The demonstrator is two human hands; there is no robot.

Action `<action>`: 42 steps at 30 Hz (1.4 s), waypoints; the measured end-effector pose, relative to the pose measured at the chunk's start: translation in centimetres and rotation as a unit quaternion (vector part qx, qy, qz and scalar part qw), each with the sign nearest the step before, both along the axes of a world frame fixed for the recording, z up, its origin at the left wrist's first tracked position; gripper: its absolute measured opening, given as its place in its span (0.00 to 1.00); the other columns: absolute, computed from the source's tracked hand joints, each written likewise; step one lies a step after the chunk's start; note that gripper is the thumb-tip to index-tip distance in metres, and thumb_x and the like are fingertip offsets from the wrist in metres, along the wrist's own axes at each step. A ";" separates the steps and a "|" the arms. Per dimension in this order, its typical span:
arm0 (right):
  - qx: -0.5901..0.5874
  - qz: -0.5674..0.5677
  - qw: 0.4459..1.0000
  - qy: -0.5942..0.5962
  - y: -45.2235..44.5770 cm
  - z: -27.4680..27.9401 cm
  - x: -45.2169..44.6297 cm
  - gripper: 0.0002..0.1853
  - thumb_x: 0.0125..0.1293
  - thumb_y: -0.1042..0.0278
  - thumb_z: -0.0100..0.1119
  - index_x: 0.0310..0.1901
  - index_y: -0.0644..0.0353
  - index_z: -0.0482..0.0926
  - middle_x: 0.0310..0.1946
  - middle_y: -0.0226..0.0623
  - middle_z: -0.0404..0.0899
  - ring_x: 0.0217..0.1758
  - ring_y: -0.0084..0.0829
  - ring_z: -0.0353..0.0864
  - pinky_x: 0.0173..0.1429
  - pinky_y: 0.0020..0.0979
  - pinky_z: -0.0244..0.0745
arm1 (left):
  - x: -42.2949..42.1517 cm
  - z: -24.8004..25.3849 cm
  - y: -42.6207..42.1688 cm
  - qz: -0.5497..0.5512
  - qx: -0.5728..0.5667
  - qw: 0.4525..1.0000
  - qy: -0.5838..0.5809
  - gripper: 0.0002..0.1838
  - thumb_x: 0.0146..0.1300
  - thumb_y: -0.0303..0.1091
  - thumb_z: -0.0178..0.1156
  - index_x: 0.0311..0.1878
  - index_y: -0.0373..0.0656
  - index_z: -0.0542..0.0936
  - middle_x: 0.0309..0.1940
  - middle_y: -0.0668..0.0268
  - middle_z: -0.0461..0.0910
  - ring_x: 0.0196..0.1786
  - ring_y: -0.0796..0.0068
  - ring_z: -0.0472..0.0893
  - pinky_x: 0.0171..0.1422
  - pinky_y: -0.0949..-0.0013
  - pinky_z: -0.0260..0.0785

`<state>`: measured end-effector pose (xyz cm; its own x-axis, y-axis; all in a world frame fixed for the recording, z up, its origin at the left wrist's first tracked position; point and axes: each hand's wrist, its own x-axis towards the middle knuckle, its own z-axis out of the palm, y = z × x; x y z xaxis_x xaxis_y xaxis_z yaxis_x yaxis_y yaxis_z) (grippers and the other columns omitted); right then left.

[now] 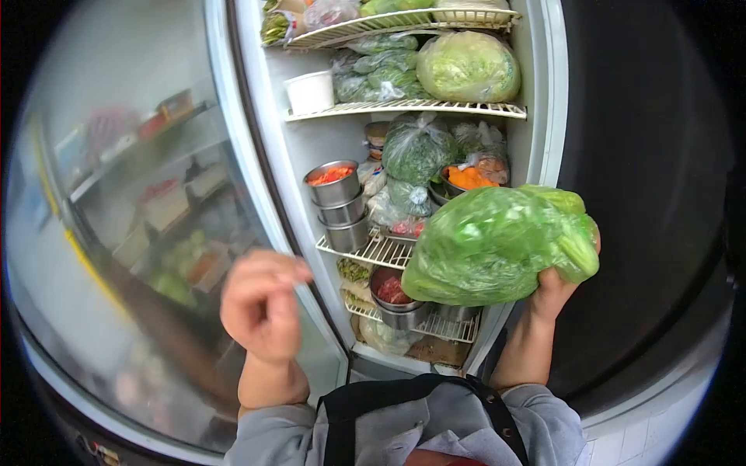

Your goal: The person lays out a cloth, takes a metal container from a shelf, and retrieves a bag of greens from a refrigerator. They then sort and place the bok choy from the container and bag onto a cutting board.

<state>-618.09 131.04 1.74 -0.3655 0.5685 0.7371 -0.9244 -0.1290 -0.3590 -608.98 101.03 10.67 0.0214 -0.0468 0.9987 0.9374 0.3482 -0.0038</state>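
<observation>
My right hand (pixel 552 291) grips a bulky green plastic bag of vegetables (pixel 489 245) at its right end, in front of the open fridge. Ridged, pale green pieces show through the plastic there, but their exact kind is unclear. Some of my right fingers are hidden behind the bag. My left hand (pixel 264 303) is raised near the edge of the glass door, apart from the bag, with its fingers curled in and nothing visible in them. It looks slightly blurred.
Stacked steel containers (pixel 334 190), the top one with chopped red pieces, stand on a wire shelf (pixel 373 248). Bagged greens (pixel 420 147) and a bowl of orange pieces (pixel 470 177) sit beside them. Above are a white tub (pixel 311 92) and bagged cabbage (pixel 468 68). A fogged glass door (pixel 148 233) is at left.
</observation>
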 end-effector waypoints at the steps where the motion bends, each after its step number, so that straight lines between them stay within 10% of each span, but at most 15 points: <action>1: 0.002 -0.003 0.999 0.033 0.1 -0.4 0.0 0.50 0.46 0.46 0.75 0.64 0.63 0.58 0.57 0.40 0.68 0.58 0.34 0.71 0.62 0.36 0.69 | 1.1 -0.9 -0.1 -0.009 -0.044 0.999 -0.023 0.04 0.64 0.24 0.51 0.41 0.37 0.73 0.32 0.58 0.77 0.35 0.67 0.77 0.41 0.66 0.71; 5: -0.040 0.018 0.999 -0.032 1.2 -2.0 1.6 0.30 0.62 0.54 0.61 0.59 0.63 0.67 0.53 0.38 0.74 0.52 0.32 0.77 0.56 0.36 0.73 | 4.5 -2.5 2.4 -0.130 -0.090 0.971 -0.178 0.06 0.59 0.19 0.54 0.38 0.38 0.77 0.31 0.61 0.80 0.32 0.68 0.79 0.35 0.67 0.71; 11: -0.153 0.251 0.951 -0.098 2.1 -1.7 5.1 0.32 0.61 0.49 0.59 0.60 0.62 0.66 0.54 0.41 0.72 0.53 0.35 0.76 0.55 0.37 0.76 | 7.2 -6.3 4.6 -0.258 -0.283 0.875 -0.296 0.09 0.52 0.20 0.63 0.39 0.38 0.80 0.30 0.61 0.80 0.31 0.66 0.79 0.33 0.67 0.71; 15: -0.136 0.293 0.936 -0.141 2.3 -1.7 6.2 0.33 0.61 0.47 0.60 0.60 0.62 0.66 0.54 0.41 0.72 0.53 0.35 0.76 0.54 0.37 0.76 | 10.6 -4.8 0.2 -0.061 -0.305 0.935 -0.172 0.08 0.56 0.27 0.64 0.40 0.41 0.80 0.30 0.63 0.80 0.30 0.66 0.79 0.33 0.65 0.73; 20: -0.128 0.313 0.924 -0.176 1.8 -3.1 9.9 0.34 0.60 0.46 0.61 0.60 0.62 0.66 0.54 0.40 0.72 0.52 0.34 0.77 0.54 0.37 0.77 | 17.3 -7.3 -5.5 0.168 0.009 0.982 0.089 0.07 0.66 0.34 0.54 0.43 0.42 0.72 0.25 0.65 0.72 0.26 0.69 0.72 0.33 0.64 0.70; 26: -0.110 0.317 0.908 -0.251 -1.3 -7.6 15.7 0.35 0.59 0.44 0.62 0.60 0.61 0.66 0.54 0.40 0.72 0.52 0.34 0.77 0.53 0.37 0.77 | 25.3 -10.6 -13.5 0.470 -0.022 0.856 0.214 0.13 0.62 0.29 0.53 0.50 0.42 0.70 0.49 0.55 0.70 0.57 0.57 0.70 0.69 0.47 0.56; 28: -0.101 0.332 0.893 -0.285 -2.9 -10.5 17.7 0.36 0.59 0.43 0.62 0.60 0.61 0.66 0.54 0.40 0.73 0.51 0.34 0.77 0.53 0.36 0.77 | 27.1 -10.8 -15.0 0.500 0.058 0.860 0.088 0.25 0.60 0.26 0.54 0.61 0.40 0.63 0.63 0.53 0.60 0.65 0.57 0.64 0.72 0.52 0.52; 34: -0.090 0.386 0.846 -0.356 -6.0 -18.8 23.7 0.43 0.50 0.36 0.67 0.61 0.57 0.67 0.53 0.36 0.74 0.57 0.33 0.74 0.60 0.38 0.73 | 27.8 -12.5 -20.0 0.239 0.172 0.903 -0.312 0.47 0.59 0.51 0.61 0.70 0.31 0.50 0.68 0.53 0.55 0.68 0.62 0.59 0.72 0.61 0.48; 36: -0.100 0.434 0.799 -0.404 -6.4 -19.0 26.1 0.46 0.49 0.33 0.66 0.63 0.56 0.65 0.57 0.37 0.72 0.59 0.36 0.72 0.62 0.40 0.71 | 28.1 -13.3 -18.2 0.291 0.173 0.900 -0.276 0.50 0.57 0.53 0.63 0.71 0.31 0.49 0.67 0.52 0.57 0.66 0.62 0.61 0.71 0.62 0.50; 42: -0.205 0.424 0.790 -0.392 -4.1 -16.2 30.1 0.34 0.62 0.37 0.52 0.58 0.58 0.70 0.52 0.41 0.76 0.52 0.38 0.78 0.56 0.41 0.77 | 28.3 -13.0 -10.8 0.100 0.103 0.930 -0.337 0.55 0.53 0.35 0.69 0.73 0.36 0.39 0.70 0.55 0.51 0.70 0.65 0.54 0.73 0.62 0.44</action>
<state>-588.04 126.98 -14.48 -0.9962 0.0064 -0.0867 0.0421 -0.8368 -0.5460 -580.67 90.24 -2.35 -0.5778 -0.3018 0.7584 0.6189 0.4437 0.6481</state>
